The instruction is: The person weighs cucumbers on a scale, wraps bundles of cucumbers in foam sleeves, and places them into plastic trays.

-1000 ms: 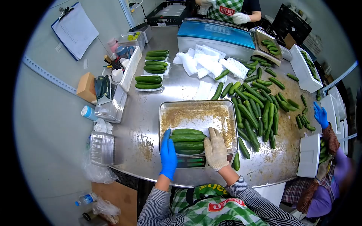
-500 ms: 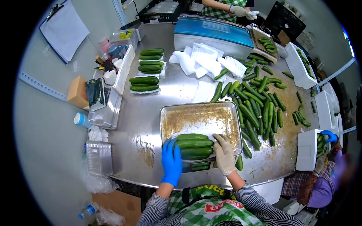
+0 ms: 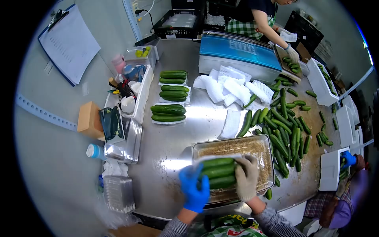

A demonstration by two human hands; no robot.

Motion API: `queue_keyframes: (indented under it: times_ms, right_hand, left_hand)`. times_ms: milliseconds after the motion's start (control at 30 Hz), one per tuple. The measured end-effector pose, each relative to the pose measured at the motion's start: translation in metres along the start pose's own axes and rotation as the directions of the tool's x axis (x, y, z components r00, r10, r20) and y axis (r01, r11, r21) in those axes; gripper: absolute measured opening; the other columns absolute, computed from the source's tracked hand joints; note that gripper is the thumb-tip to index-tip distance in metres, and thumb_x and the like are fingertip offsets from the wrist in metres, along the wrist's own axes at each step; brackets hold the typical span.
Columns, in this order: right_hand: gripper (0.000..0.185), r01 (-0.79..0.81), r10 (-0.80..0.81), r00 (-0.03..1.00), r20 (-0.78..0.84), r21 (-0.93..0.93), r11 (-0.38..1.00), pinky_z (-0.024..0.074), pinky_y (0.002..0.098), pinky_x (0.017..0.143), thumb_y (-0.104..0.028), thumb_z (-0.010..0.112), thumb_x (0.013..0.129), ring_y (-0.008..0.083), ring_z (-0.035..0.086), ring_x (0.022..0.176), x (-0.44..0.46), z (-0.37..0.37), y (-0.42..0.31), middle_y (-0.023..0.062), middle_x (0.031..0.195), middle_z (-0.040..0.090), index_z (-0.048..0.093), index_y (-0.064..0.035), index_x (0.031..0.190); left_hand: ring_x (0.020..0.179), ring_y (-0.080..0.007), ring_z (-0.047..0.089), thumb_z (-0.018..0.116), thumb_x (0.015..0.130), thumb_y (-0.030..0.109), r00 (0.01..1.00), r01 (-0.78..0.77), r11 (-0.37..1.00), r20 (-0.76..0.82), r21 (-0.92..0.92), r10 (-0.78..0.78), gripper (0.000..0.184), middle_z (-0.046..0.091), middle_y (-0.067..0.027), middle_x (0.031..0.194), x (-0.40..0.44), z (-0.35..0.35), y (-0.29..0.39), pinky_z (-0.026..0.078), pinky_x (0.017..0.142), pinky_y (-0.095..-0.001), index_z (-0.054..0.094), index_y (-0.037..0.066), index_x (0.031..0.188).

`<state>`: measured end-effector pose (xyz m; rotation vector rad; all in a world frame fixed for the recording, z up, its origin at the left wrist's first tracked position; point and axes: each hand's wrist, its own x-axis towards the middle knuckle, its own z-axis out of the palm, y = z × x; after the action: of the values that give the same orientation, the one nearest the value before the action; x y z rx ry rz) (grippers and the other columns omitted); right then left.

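Because the bundle is made of several smooth, rounded cucumbers [image 3: 218, 172] side by side, it probably wants pressure from both ends at once, which would explain the two-handed grip. The left hand [image 3: 194, 189], in a blue glove, curls round the left ends; the right hand [image 3: 246, 178], in a cream knitted glove, curls round the right ends. So the grip is holding the bundle, parted only by the length of the cucumbers, which lie crosswise between the palms with their middles bare. White lining [image 3: 221, 157] shows along the far edge (too blurred to tell how far it runs beneath) and likely helps keep the bundle together. All this appears raised over the near left part of the metal tray [image 3: 254, 149].

On the counter [image 3: 166, 144], three neat groups [image 3: 173, 94] sit on white pads at the left, well apart from the loose heap [image 3: 279, 147] at the right, presumably so that sorted and unsorted do not mix. White sheets [image 3: 237, 93] lie beyond the tray, between the two.
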<state>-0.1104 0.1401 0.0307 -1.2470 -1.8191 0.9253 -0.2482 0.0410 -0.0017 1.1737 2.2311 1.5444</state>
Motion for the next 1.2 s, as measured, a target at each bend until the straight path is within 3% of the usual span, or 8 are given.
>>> queue_keyframes:
  times_ms: [100, 367, 467, 600, 667, 800, 1000, 1200]
  right_hand:
    - [0.032, 0.146, -0.131, 0.981, 0.14, -0.107, 0.983, 0.0475, 0.0406, 0.095, -0.02, 0.062, 0.089, 0.0367, 0.058, 0.106, 0.057, 0.051, -0.03, 0.0253, 0.116, 0.055, 0.066, -0.0005, 0.115]
    - [0.048, 0.04, 0.169, 0.644, 0.746, -0.253, 0.967, 0.0489, 0.0458, 0.093, -0.038, 0.052, 0.091, 0.0428, 0.065, 0.103, 0.157, 0.218, -0.002, 0.0316, 0.108, 0.066, 0.067, 0.0026, 0.111]
    - [0.054, 0.21, 0.114, 0.618, 0.778, -0.304, 0.929, 0.0494, 0.0446, 0.094, -0.04, 0.052, 0.09, 0.0411, 0.066, 0.102, 0.159, 0.257, 0.036, 0.0305, 0.108, 0.067, 0.064, 0.007, 0.112]
    - [0.055, 0.094, 0.295, 0.487, 0.822, -0.385, 0.918, 0.0485, 0.0432, 0.098, -0.037, 0.051, 0.088, 0.0417, 0.065, 0.105, 0.176, 0.222, 0.009, 0.0285, 0.114, 0.066, 0.061, 0.0056, 0.122]
    - [0.055, 0.182, 0.171, 0.549, 0.818, -0.316, 0.931, 0.0487, 0.0424, 0.097, -0.037, 0.051, 0.09, 0.04, 0.065, 0.107, 0.179, 0.178, -0.014, 0.0266, 0.121, 0.064, 0.059, 0.0044, 0.125]
    - [0.046, 0.03, 0.072, 0.769, 0.635, -0.149, 0.988, 0.0505, 0.0384, 0.091, -0.033, 0.053, 0.094, 0.0293, 0.065, 0.105, 0.164, 0.102, -0.005, 0.0196, 0.119, 0.064, 0.062, 0.0019, 0.123]
    - [0.044, 0.135, 0.081, 0.924, 0.374, -0.517, 0.846, 0.0514, 0.0432, 0.088, -0.036, 0.055, 0.092, 0.0388, 0.064, 0.098, 0.165, 0.03, 0.066, 0.0219, 0.108, 0.065, 0.062, -0.0023, 0.119]
    - [0.077, -0.05, 0.44, 0.796, 0.415, -0.681, 0.731, 0.0524, 0.0433, 0.087, -0.042, 0.059, 0.088, 0.0387, 0.067, 0.102, 0.225, 0.043, 0.121, 0.0318, 0.111, 0.065, 0.039, 0.0133, 0.137]
  left_hand:
    - [0.101, -0.0261, 0.055, 0.064, 0.09, 0.012, 0.986, -0.012, 1.0, -0.165, -0.008, 0.011, 0.033, 0.053, -0.013, 0.114, 0.07, -0.025, -0.027, 0.046, 0.087, -0.037, 0.069, 0.007, 0.122]
    - [0.097, -0.0213, 0.056, 0.059, 0.097, 0.015, 0.979, 0.109, 0.993, -0.168, -0.049, -0.115, 0.024, 0.053, -0.0108, 0.108, 0.155, -0.046, -0.222, 0.046, 0.086, -0.0308, 0.07, 0.006, 0.117]
    - [0.1, -0.0247, 0.056, 0.056, 0.099, 0.016, 0.99, 0.084, 0.995, -0.122, 0.048, -0.077, 0.026, 0.054, -0.0125, 0.109, 0.155, -0.037, -0.258, 0.045, 0.093, -0.0339, 0.067, 0.005, 0.121]
    - [0.111, -0.0352, 0.055, 0.055, 0.1, 0.024, 0.987, 0.159, 0.962, -0.047, 0.221, -0.152, 0.045, 0.054, -0.0224, 0.122, 0.146, -0.041, -0.252, 0.044, 0.098, -0.0389, 0.051, 0.005, 0.14]
    - [0.128, -0.0424, 0.046, 0.063, 0.093, 0.041, 0.965, 0.233, 0.884, 0.014, 0.405, -0.261, 0.076, 0.044, -0.029, 0.141, 0.144, -0.052, -0.216, 0.039, 0.105, -0.047, 0.031, 0.005, 0.153]
    - [0.145, -0.0444, 0.022, 0.078, 0.069, 0.059, 0.934, -0.333, 0.68, 0.327, 0.653, 0.144, 0.116, 0.024, -0.0264, 0.157, 0.135, -0.046, -0.18, 0.019, 0.116, -0.0566, 0.025, 0.001, 0.153]
    - [0.143, -0.0411, 0.026, 0.078, 0.07, 0.056, 0.847, -0.512, 0.587, 0.482, 0.627, 0.224, 0.107, 0.028, -0.0226, 0.156, 0.141, -0.023, -0.236, 0.015, 0.117, -0.0569, 0.031, 0.005, 0.151]
    - [0.141, -0.0436, 0.027, 0.082, 0.069, 0.05, 0.811, -0.573, 0.551, 0.513, 0.606, 0.28, 0.107, 0.031, -0.0234, 0.154, 0.156, -0.025, -0.245, 0.017, 0.115, -0.0581, 0.029, 0.003, 0.15]
